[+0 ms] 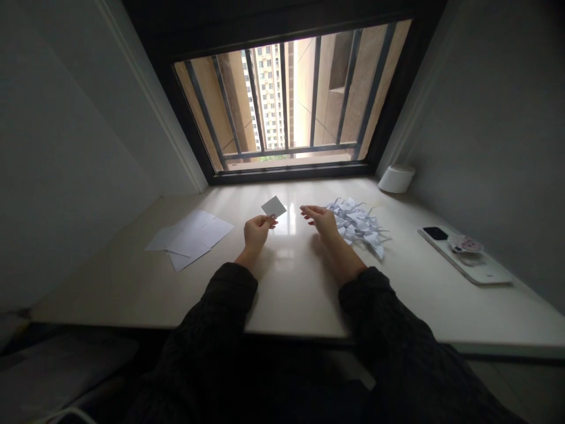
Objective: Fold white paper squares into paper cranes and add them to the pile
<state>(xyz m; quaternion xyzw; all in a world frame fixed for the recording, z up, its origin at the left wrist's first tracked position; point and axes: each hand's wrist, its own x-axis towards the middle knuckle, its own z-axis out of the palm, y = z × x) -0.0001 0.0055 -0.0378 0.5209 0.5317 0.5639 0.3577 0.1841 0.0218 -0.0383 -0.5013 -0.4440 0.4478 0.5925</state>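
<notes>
Between the thumb and fingers of my left hand (257,231) is a small square of paper (274,206), held by its lower corner above the sill. The square looks flat and grey against the window light. My right hand (321,219) is raised to the right of it, apart from the paper, with its fingers partly stretched out and nothing visible in them. Just beyond that hand lies a heap of folded white paper cranes (359,222), partly hidden by the hand and wrist.
On the left, several loose white paper sheets (200,235) overlap on the pale sill (291,300). A phone (463,256) with a round grip lies at the right. Near the back right corner stands a white cylindrical object (396,178). A barred window (286,174) closes the far side.
</notes>
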